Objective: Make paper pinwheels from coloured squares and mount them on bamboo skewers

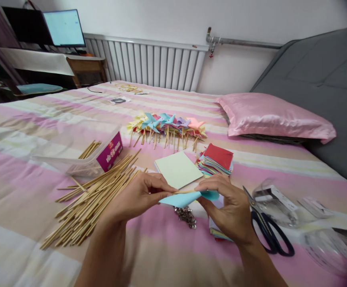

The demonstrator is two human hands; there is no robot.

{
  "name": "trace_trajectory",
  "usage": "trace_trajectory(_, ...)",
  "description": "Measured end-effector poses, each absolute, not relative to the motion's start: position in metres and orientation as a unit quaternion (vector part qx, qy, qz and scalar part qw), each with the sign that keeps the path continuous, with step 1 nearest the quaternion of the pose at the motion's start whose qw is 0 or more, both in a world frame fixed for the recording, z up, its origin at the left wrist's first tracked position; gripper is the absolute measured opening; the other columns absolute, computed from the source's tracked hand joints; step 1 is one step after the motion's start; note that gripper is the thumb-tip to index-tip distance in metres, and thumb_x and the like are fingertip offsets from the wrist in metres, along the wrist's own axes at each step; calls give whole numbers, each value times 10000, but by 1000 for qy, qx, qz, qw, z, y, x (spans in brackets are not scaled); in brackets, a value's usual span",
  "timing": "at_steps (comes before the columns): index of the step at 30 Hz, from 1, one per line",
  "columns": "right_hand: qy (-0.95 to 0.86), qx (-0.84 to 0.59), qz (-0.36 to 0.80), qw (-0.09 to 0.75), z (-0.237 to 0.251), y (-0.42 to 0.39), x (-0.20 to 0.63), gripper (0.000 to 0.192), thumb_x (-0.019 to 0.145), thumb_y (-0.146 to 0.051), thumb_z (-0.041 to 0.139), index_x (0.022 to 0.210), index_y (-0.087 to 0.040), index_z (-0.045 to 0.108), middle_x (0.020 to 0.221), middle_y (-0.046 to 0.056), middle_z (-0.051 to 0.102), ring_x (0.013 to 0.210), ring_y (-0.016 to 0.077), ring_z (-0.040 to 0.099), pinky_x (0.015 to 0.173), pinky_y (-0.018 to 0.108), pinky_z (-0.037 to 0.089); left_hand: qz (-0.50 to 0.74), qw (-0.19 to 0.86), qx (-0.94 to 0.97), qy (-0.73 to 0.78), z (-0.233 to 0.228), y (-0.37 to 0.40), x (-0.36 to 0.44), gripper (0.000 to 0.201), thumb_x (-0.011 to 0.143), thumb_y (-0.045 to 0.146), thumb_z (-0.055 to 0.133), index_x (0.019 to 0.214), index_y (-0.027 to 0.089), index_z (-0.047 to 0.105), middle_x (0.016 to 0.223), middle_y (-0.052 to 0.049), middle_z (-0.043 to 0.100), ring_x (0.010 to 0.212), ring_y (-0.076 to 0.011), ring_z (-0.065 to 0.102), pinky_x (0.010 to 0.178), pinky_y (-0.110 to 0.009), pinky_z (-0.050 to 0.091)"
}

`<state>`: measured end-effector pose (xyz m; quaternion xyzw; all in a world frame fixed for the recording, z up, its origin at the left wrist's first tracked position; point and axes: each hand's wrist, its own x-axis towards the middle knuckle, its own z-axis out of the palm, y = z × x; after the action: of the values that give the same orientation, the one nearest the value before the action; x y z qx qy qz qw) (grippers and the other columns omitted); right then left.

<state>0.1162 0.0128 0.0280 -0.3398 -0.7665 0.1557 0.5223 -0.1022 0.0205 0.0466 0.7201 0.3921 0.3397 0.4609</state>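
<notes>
My left hand (pixel 145 195) pinches a thin wooden stick (pixel 188 192) at the left, its thumb by the corner of a light blue paper piece (pixel 184 199). The right end of that paper is curled between the thumb and fingers of my right hand (pixel 230 205). The stick lies along the paper's upper edge. Below the paper is a small heap of metal fasteners (pixel 187 217). Behind my hands lies a pale green paper square (pixel 179 169). A coloured paper stack (pixel 217 155) with red on top is beside it; another stack (pixel 218 229) is partly hidden under my right hand.
Loose wooden sticks (pixel 92 209) spread at left, by a clear plastic tub (pixel 110 153). Finished paper pinwheels (pixel 167 119) lie behind. Dark-handled scissors (pixel 266 231) and clear packaging (pixel 277 203) rest at right. A pink pillow (pixel 275 115) lies farther back on the bed.
</notes>
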Motion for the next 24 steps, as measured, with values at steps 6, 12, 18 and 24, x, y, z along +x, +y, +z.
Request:
trace_trajectory(6,-771,-350,153,509,27,13,119,72,799,-147,639,825,-205,604,773,13,657,759,176,595,757,363,415,338,502,690,397,45,20,-96,172,780,274,653,874,184,765,680,-63,628,614,-119,525,542,-220,373)
trace_trajectory(12,-752,-408,148,496,24,15,121,35,820,-215,614,839,-186,622,820,41,643,802,194,572,740,355,434,361,569,624,397,38,22,-83,140,727,251,689,789,147,759,628,-36,599,564,-102,465,520,-220,337)
trace_trajectory(18,-682,-467,264,497,21,22,131,143,814,-301,631,904,-199,675,877,28,683,794,188,607,711,314,467,311,512,672,435,31,27,-84,235,808,340,587,809,137,706,658,-25,581,619,-127,477,568,-242,351)
trace_trajectory(24,-578,-484,352,554,22,28,139,225,774,-347,673,924,-180,673,894,47,687,837,199,615,767,328,478,256,478,696,470,37,28,-88,316,863,384,471,810,131,652,608,4,501,590,-123,459,563,-244,342)
